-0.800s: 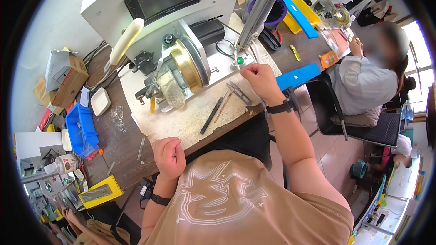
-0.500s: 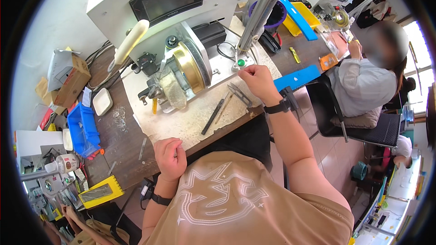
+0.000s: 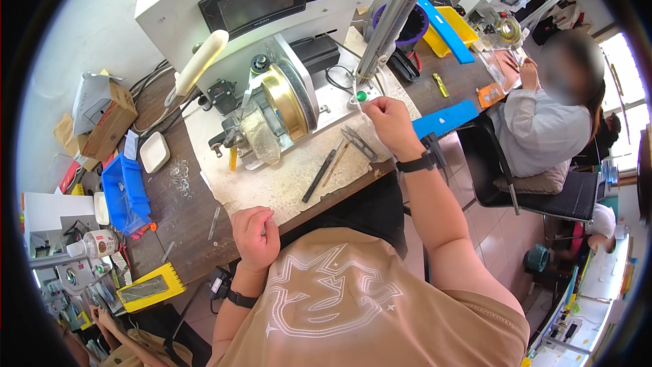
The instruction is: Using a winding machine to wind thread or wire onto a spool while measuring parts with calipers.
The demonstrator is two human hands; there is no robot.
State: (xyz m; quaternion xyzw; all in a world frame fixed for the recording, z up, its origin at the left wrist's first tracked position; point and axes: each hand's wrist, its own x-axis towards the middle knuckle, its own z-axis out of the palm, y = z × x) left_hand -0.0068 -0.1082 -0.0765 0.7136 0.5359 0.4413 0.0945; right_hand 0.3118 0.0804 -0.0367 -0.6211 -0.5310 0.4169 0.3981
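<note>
While curled loosely at the near edge of the desk (image 3: 193, 234), no visible object in left hand (image 3: 255, 238); thumb close to bent fingers, palm hidden, so cannot rule out something small. Ahead and right of left hand: black pen-shaped tool (image 3: 318, 175), slim pointed tool (image 3: 335, 164) beside, then metal snips (image 3: 360, 144), just left of right hand (image 3: 392, 124). Probable trouble: pulling right wristband (image 3: 418, 162) back low, catching snips, knocking them off the edge or onto bare forearm. Right hand: closed to a pinch, maybe on something fine, cannot tell. Green button (image 3: 361, 96) just beside those fingertips, contact unclear. Could get pressed by accident with a careless nudge. Just beyond right hand, metal post (image 3: 399, 19); could bump knuckles when reaching forward. To the left of left hand, loose clear rings (image 3: 180, 178); could scatter with a wide forearm swing. Farther ahead, between both hands, gold drum (image 3: 285, 103) of white machine (image 3: 170, 8); if powered and turning, could pinch fingers or snag a band when leaning in.
</note>
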